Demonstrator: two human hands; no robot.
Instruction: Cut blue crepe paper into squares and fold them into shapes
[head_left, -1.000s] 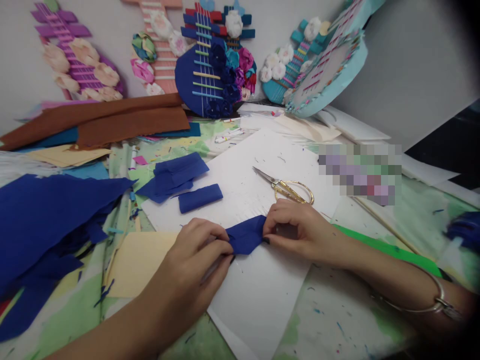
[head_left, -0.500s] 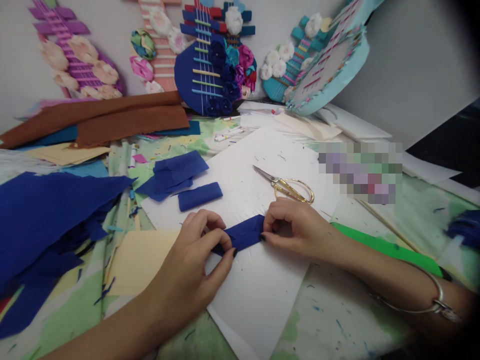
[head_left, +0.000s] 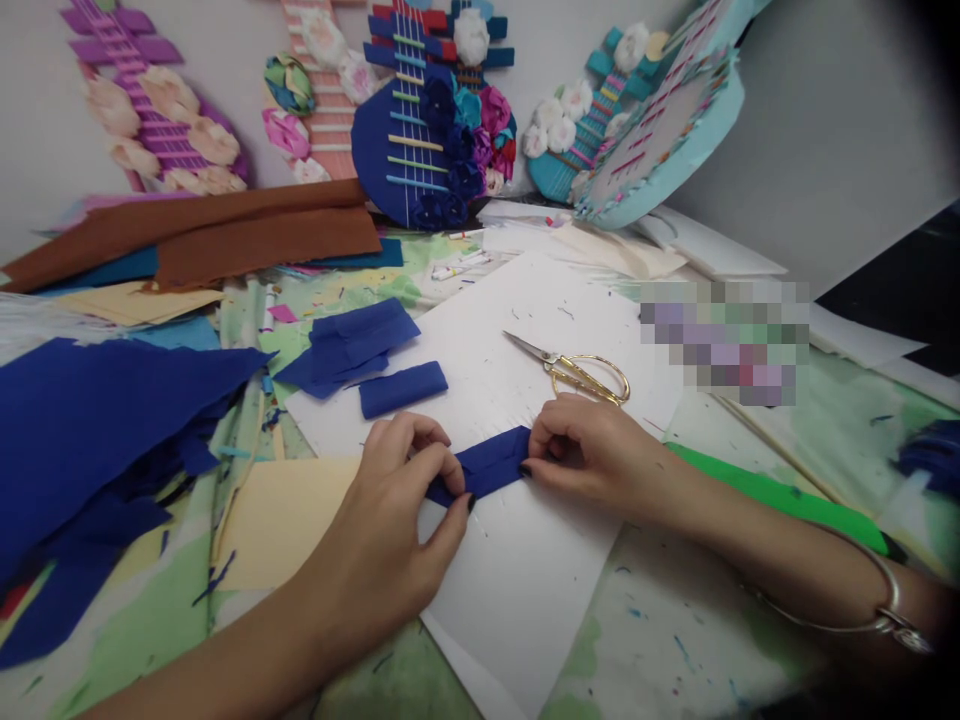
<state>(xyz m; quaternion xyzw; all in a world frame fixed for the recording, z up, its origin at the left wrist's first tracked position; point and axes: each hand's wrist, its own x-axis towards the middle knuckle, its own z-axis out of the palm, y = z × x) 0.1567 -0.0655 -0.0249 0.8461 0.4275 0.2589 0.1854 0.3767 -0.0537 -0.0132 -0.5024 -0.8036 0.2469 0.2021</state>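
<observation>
A folded strip of dark blue crepe paper stretches between my two hands, just above or on a white sheet. My left hand pinches its left end between thumb and fingers. At the other end, my right hand grips the strip the same way. Beyond my right hand lie gold-handled scissors, blades pointing left. A rolled or folded blue piece rests above my left hand, with more cut blue pieces behind it.
Large blue crepe paper spreads at the left, near a cream sheet. Brown paper lies farther back. Decorated guitar shapes lean on the wall. A green strip lies under my right forearm.
Both hands keep their pinch on the blue strip, almost still. The whole view has shifted slightly; the scissors and other pieces stay in place.
</observation>
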